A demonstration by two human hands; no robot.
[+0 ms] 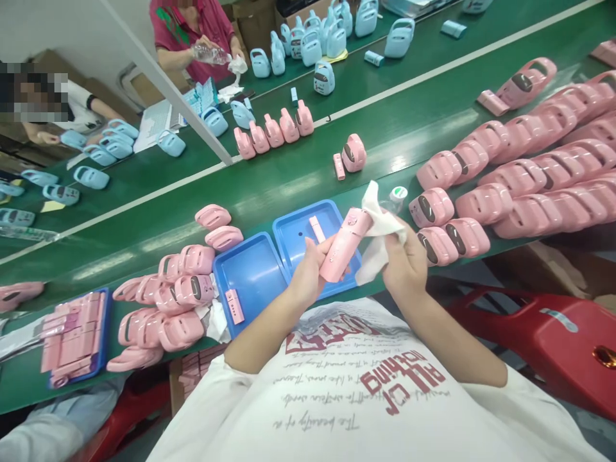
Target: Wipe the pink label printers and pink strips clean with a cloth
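Note:
Over the blue trays, my left hand is closed round a pink rectangular piece, held tilted with its upper end to the right. My right hand pinches a white cloth, which touches the upper end of that piece and hangs down beside it. One small pink part lies in the right blue tray, behind my left hand. Another pink part rests in the left blue tray. A clear bottle with a white and green cap shows partly behind the cloth.
Rows of pink housings cover the right side; more pink housings stand left of the trays. A tray of pink parts is at far left. Blue housings and two people are across the green bench. A red stool stands right.

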